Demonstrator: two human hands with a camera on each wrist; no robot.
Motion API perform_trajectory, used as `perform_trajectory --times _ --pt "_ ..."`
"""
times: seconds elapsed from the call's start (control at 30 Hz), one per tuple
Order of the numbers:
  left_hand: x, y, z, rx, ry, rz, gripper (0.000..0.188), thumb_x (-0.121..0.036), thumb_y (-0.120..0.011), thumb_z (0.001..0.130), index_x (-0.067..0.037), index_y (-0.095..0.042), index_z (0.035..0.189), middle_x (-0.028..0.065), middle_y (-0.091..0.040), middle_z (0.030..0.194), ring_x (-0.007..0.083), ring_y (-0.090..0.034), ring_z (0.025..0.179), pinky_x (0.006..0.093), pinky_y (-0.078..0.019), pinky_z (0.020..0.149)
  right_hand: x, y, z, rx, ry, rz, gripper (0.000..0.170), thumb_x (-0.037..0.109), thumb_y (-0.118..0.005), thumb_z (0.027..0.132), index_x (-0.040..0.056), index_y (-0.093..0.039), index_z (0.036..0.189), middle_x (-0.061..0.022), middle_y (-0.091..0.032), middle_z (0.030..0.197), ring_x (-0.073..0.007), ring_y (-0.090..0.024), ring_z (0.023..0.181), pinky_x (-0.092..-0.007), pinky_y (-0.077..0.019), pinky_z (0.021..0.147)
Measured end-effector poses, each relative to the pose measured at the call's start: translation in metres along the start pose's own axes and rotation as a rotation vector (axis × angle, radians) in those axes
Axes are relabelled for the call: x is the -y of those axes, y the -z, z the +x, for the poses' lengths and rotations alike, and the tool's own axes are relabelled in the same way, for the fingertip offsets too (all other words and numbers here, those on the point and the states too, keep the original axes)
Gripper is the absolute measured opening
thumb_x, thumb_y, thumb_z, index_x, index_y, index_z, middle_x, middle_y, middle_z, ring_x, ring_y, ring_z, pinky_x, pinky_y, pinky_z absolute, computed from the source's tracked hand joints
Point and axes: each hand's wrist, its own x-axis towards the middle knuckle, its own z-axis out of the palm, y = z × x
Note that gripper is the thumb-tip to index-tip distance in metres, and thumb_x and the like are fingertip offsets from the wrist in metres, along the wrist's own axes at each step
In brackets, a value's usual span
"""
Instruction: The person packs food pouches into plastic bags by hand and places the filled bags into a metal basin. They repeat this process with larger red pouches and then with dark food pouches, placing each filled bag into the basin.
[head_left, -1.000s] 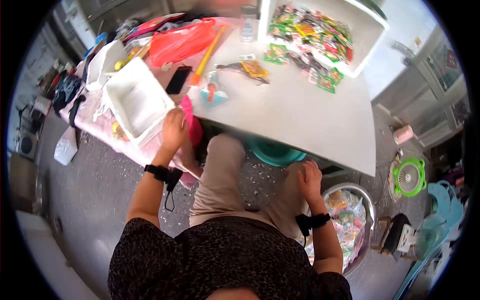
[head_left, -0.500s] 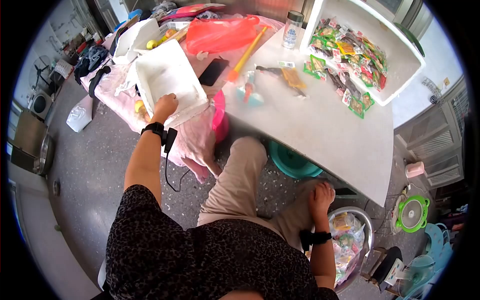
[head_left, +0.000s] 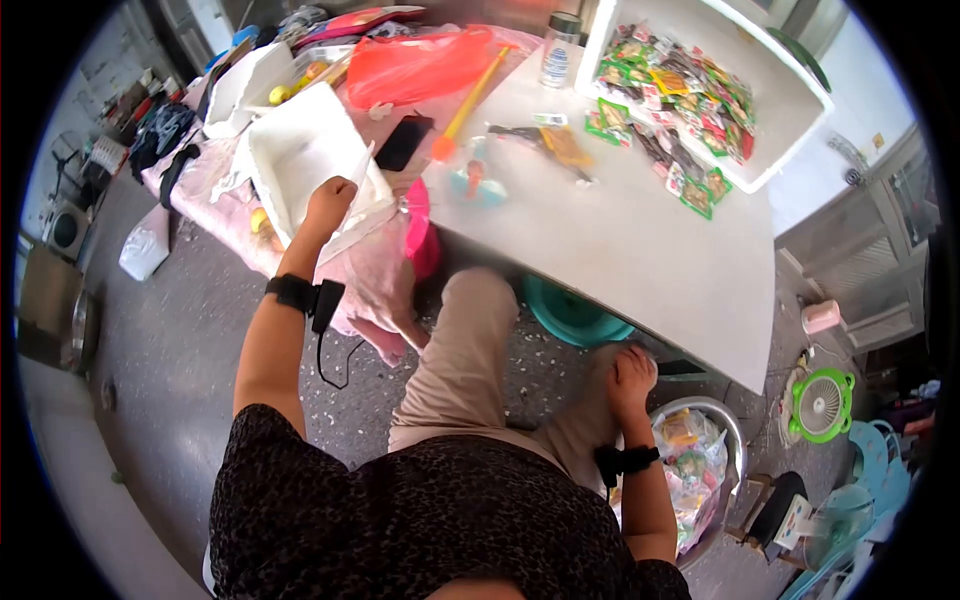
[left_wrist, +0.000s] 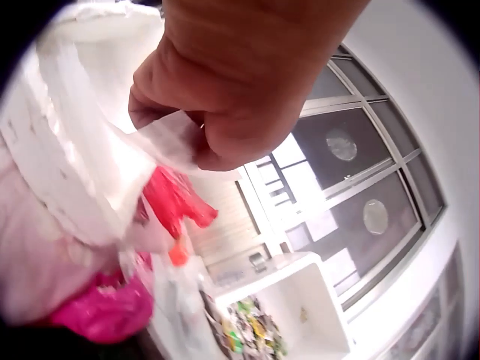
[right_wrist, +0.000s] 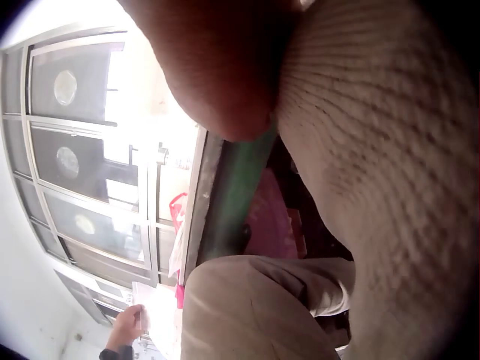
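White film [left_wrist: 166,139]: a thin, cloudy, see-through piece at the left of the scene, reaching up from the left hand [head_left: 328,208] by the right part of the foam box [head_left: 300,150]; whether it is a bag or a single sheet I cannot tell.
Weight and feel: next to nothing, I judge; limp, smooth, apt to slip or cling to itself, easily creased or torn.
Where to hold: a loose edge or corner, pinched lightly between thumb and finger.
Left hand: fingers curled in narrow, pinching the film.
Right hand [head_left: 632,378]: rests loosely on the right trouser leg [head_left: 575,408], with nothing visible in it.
Foam box: white, on the pink cloth [head_left: 350,288], left of the counter [head_left: 640,260]; likely light and stiff but brittle, so better taken by two opposite walls than by a corner of the rim.
Pink bag [head_left: 422,240]: just right of the foam box, near the counter's left end; looks soft and slack.
Food packets [head_left: 680,90]: heaped in the larger box [head_left: 785,105] at the counter's far right, more lying just outside it; probably light, with slick wrappers.
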Motion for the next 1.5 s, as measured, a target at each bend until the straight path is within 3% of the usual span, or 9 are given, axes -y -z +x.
perform_trajectory --times 0.07,0.27,0.47,0.67,0.77,0.97,1.07,1.27,1.5 --pt "-0.011 -0.022 -0.008 0.048 -0.020 -0.230 0.015 -0.015 -0.050 0.075 -0.002 -0.056 0.074 0.0008 -0.050 0.060 0.0075 -0.043 0.054 0.0223 -0.0360 0.050 0.000 0.008 0.006 0.031 -0.047 0.116 0.016 0.010 -0.052 0.064 0.0039 -0.053 0.079 -0.0105 -0.056 0.086 -0.0287 -0.050 0.090 -0.0392 -0.0367 0.077" --pt "-0.087 -0.098 -0.067 0.325 -0.043 -0.725 0.009 -0.008 -0.054 0.073 -0.005 -0.050 0.066 -0.0034 -0.045 0.058 0.0045 -0.041 0.055 0.0194 -0.0353 0.050 0.040 0.049 0.065 0.074 -0.253 0.599 0.021 0.013 -0.057 0.071 0.0014 -0.052 0.087 -0.0125 -0.055 0.081 -0.0237 -0.055 0.071 -0.0305 -0.0436 0.062" --pt "-0.125 -0.174 -0.102 0.231 -0.421 -0.486 0.015 -0.010 -0.058 0.071 -0.004 -0.046 0.064 -0.0023 -0.043 0.056 0.0055 -0.039 0.052 0.0216 -0.0338 0.046 0.082 -0.003 0.128 0.055 -0.340 1.054 0.023 0.018 -0.055 0.075 0.0015 -0.050 0.090 -0.0065 -0.053 0.077 -0.0114 -0.051 0.071 -0.0254 -0.0425 0.062" --pt "-0.145 -0.183 -0.101 0.357 -0.257 -0.549 0.015 -0.010 -0.057 0.073 -0.003 -0.046 0.065 -0.0015 -0.044 0.057 0.0050 -0.039 0.053 0.0204 -0.0338 0.047 0.099 -0.001 0.155 0.192 -0.626 1.486 0.015 0.020 -0.048 0.079 0.0054 -0.049 0.080 -0.0037 -0.053 0.076 -0.0098 -0.050 0.066 -0.0231 -0.0408 0.058" --pt "-0.144 -0.190 -0.092 0.442 -0.072 -0.880 0.013 -0.009 -0.055 0.076 -0.004 -0.047 0.067 -0.0049 -0.044 0.061 0.0023 -0.037 0.056 0.0169 -0.0324 0.049 0.078 -0.004 0.157 0.228 -0.731 1.443 0.014 0.018 -0.045 0.079 0.0049 -0.049 0.079 -0.0035 -0.054 0.073 -0.0104 -0.050 0.065 -0.0225 -0.0411 0.056" --pt "-0.155 -0.202 -0.086 0.119 -0.655 -0.025 0.009 -0.011 -0.046 0.072 -0.004 -0.051 0.075 0.0109 -0.056 0.069 0.0242 -0.055 0.062 0.0345 -0.0434 0.058 0.031 0.013 0.161 0.590 -0.498 1.029 0.017 0.020 -0.050 0.074 0.0074 -0.052 0.085 -0.0023 -0.053 0.078 -0.0108 -0.052 0.068 -0.0232 -0.0406 0.058" --pt "-0.148 -0.233 -0.088 0.354 -0.556 0.186 0.010 -0.013 -0.044 0.071 -0.004 -0.048 0.072 0.0150 -0.053 0.074 0.0333 -0.052 0.071 0.0416 -0.0415 0.062 -0.003 0.031 0.157 0.549 -0.537 0.881 0.018 0.019 -0.049 0.074 0.0043 -0.052 0.084 -0.0023 -0.052 0.068 -0.0110 -0.052 0.061 -0.0229 -0.0412 0.050" --pt "-0.155 -0.236 -0.092 0.359 -0.494 0.115 0.011 -0.014 -0.043 0.070 -0.005 -0.049 0.073 0.0144 -0.055 0.069 0.0330 -0.054 0.068 0.0434 -0.0417 0.060 -0.049 0.067 0.202 0.391 -0.662 0.843 0.020 0.021 -0.050 0.073 0.0057 -0.049 0.087 -0.0026 -0.053 0.075 -0.0123 -0.054 0.061 -0.0240 -0.0415 0.049" --pt "-0.159 -0.236 -0.091 0.403 -0.439 0.155 0.012 -0.013 -0.043 0.067 -0.006 -0.050 0.074 0.0145 -0.056 0.067 0.0323 -0.054 0.067 0.0435 -0.0419 0.059 -0.062 -0.063 0.290 0.413 -0.455 0.711 0.022 0.018 -0.056 0.066 0.0033 -0.049 0.081 -0.0083 -0.052 0.073 -0.0201 -0.053 0.059 -0.0314 -0.0435 0.049"
